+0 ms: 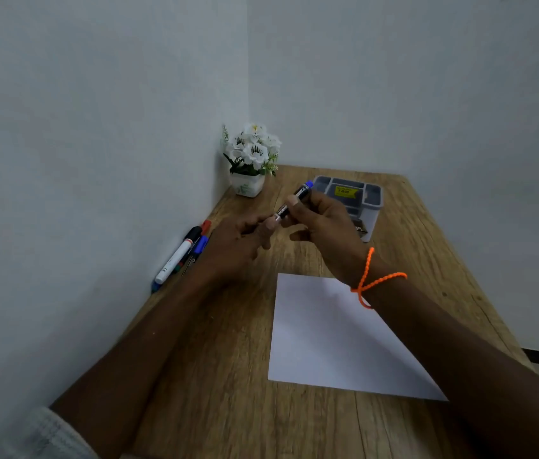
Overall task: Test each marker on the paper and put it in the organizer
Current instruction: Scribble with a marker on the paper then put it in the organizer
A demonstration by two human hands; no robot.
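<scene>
With the marker point(294, 202) pinched by the right hand point(322, 226) and its near end gripped by the left hand point(238, 246), the cap could be jerked off, inking fingers.

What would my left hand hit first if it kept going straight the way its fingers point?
Most likely the marker held in the right hand. The left hand points right and slightly away; its fingertips are already at the marker's near end. Depth is unclear from one view.
</scene>
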